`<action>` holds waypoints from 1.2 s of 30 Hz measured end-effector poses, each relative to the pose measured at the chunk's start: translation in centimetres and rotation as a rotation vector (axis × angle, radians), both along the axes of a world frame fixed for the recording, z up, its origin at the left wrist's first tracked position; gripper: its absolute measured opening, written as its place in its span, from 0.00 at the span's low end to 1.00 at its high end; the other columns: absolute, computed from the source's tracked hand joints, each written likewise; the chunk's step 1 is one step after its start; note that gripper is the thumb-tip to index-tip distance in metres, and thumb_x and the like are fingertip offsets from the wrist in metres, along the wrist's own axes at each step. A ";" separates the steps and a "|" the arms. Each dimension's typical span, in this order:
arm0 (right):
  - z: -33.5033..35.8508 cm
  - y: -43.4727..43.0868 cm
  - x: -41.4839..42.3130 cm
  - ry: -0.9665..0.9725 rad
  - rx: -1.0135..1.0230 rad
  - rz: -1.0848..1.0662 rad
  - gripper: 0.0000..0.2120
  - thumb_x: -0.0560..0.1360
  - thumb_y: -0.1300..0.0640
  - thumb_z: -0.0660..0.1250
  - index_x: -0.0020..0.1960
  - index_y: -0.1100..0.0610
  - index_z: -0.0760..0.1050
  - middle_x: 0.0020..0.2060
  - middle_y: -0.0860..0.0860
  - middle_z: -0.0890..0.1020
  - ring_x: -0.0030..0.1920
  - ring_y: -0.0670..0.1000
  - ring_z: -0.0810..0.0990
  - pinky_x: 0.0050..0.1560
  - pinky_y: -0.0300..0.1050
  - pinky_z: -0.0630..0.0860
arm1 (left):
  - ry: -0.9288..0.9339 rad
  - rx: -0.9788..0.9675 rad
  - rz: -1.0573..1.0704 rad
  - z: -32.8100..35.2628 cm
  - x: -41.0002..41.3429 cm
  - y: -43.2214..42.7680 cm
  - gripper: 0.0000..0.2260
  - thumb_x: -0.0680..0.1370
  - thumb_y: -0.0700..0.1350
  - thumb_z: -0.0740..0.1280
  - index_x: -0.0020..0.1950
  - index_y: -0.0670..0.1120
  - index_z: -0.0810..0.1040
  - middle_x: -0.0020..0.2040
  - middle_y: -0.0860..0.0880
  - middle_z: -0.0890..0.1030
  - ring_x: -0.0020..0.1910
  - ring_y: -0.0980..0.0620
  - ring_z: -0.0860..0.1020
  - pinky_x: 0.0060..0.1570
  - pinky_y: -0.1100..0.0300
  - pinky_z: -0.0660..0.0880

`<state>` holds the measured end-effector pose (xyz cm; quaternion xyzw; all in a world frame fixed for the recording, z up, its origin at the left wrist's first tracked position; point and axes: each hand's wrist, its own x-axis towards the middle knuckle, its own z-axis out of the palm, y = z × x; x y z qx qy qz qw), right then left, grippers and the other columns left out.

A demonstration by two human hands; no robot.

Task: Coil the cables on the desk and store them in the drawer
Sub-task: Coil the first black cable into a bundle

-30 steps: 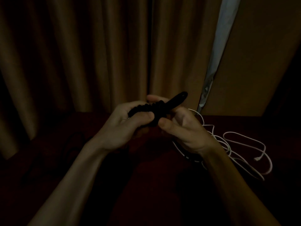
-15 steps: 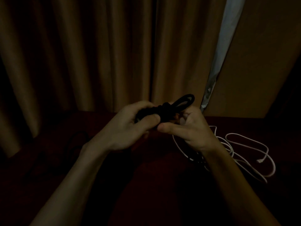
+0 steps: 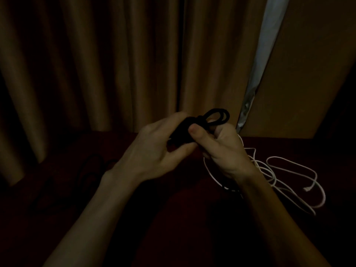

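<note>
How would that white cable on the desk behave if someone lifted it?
Probably floppy: the white cable lies in loose, uneven loops on the desk. Likely light, being thin. It may tangle, since its strands cross.

Dim room, light low throughout. Brown curtains (image 3: 96, 64) fill 9 to 12 o'clock, hanging in deep vertical folds; we note dark seam between two drapes at 12. Pale bluish strip (image 3: 269, 35) at 1 o'clock slants down between curtain edge and flat brown panel (image 3: 308, 64), brightest patch we see. Panel plain and smooth, spanning 1 to 3 o'clock. Past it, at 3, we make out only blackness. Dark red desk (image 3: 183, 218) covers 4 to 8 o'clock, far edge meeting curtains; its surface detail lost in shadow.
</note>
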<state>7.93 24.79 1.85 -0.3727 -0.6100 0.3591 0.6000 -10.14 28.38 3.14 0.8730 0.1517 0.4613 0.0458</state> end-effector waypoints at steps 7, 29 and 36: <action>0.3 -0.4 0.8 0.019 -0.015 0.364 0.10 0.82 0.57 0.61 0.50 0.54 0.81 0.29 0.52 0.65 0.26 0.44 0.60 0.29 0.40 0.55 | -0.268 -0.308 -0.038 -0.3 0.4 -0.2 0.10 0.78 0.51 0.68 0.57 0.50 0.77 0.42 0.54 0.81 0.37 0.57 0.79 0.35 0.64 0.74; 1.1 -1.4 -0.3 -0.020 0.006 0.075 0.11 0.77 0.55 0.67 0.52 0.63 0.75 0.25 0.42 0.73 0.24 0.40 0.67 0.25 0.33 0.62 | 0.072 -0.435 0.058 0.3 0.2 -0.9 0.25 0.68 0.59 0.74 0.62 0.51 0.74 0.45 0.58 0.83 0.40 0.61 0.82 0.36 0.60 0.80; 1.2 -1.1 -0.9 -0.007 0.040 -0.079 0.11 0.78 0.54 0.67 0.41 0.60 0.76 0.22 0.42 0.75 0.22 0.40 0.73 0.25 0.30 0.64 | -0.037 0.035 0.143 -0.5 0.9 -0.5 0.23 0.76 0.51 0.72 0.67 0.42 0.74 0.50 0.54 0.81 0.43 0.60 0.80 0.38 0.68 0.76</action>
